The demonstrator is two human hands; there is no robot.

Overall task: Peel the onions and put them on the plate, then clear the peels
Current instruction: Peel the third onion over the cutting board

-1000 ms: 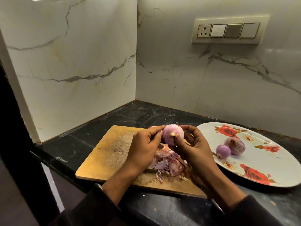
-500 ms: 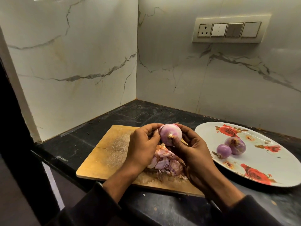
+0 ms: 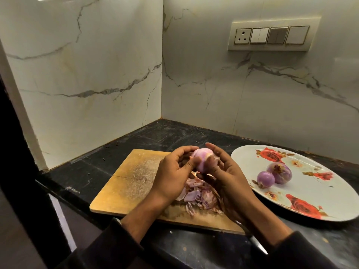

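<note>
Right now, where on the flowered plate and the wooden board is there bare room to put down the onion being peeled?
The white rose-patterned plate is bare across its near and right parts; only two peeled purple onions sit touching near its left rim. The wooden cutting board is bare on its left half. Its right half is crowded with the pink peel pile, under both hands.

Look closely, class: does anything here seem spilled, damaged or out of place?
Nothing stands out. Peels lie heaped on the board, two onions sit on the plate, and both hands hold a third.
</note>
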